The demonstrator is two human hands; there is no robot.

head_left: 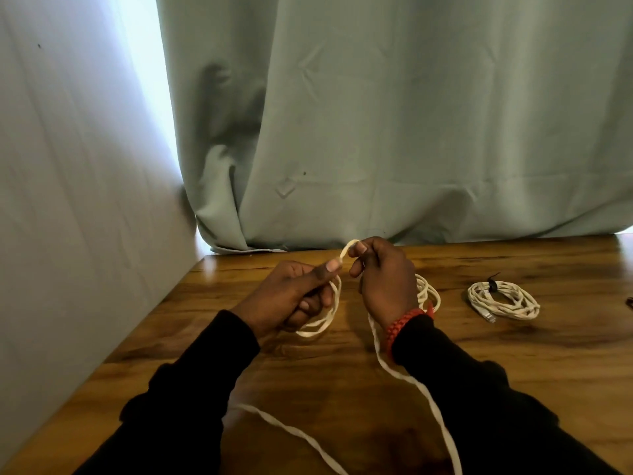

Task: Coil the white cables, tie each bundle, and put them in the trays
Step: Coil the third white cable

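pinching one loop of the flat white cable (334,303) at frame centre, left hand (294,296) grips gathered coils while right hand (383,279) feeds slack; tied white bundle (501,299) waits right (trays unseen).

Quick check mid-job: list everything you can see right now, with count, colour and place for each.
loose cable: 1, white, partly looped between both hands, its tail trailing over the table toward the near edge
coiled bundle: 1, white, on the table at right
tie: 1, black, on the bundle's far-left side
table: 1, brown wood, under everything
curtain: 1, pale green, hanging behind the table
wall: 1, pale grey, at left
dark item: 1, cut off at the right edge, cannot tell what
trays: none in view
bracelet: 1, red, braided, on the right wrist
sleeves: 2, black
left hand: grips cable loops
right hand: pinches a cable loop
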